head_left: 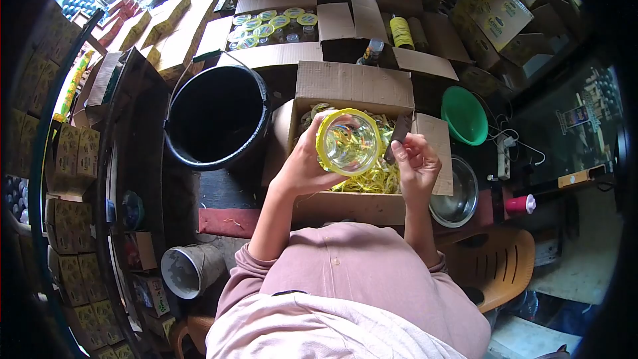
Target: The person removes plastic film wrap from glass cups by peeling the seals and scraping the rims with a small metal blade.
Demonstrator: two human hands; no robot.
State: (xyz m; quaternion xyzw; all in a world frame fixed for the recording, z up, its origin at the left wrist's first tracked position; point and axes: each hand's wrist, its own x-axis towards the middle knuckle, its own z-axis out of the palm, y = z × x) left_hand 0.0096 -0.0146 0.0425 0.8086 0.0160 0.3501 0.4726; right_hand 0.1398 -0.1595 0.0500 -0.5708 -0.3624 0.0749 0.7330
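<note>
A clear round container with a yellow rim (349, 141) is held in my left hand (304, 163), its round end facing me. My right hand (417, 163) pinches a dark, flat blade-like tool (397, 138) just right of the container, with a gap between them. Both hands are over an open cardboard box (355, 83) filled with yellow and green strips (372, 179). The fingers of my left hand behind the container are partly hidden.
A black bucket (216, 116) stands left of the box. On the right are a green basin (464, 116), a metal bowl (465, 193), a power strip (504, 161) and a pink spool (516, 205). Behind is a carton of yellow-lidded jars (264, 29).
</note>
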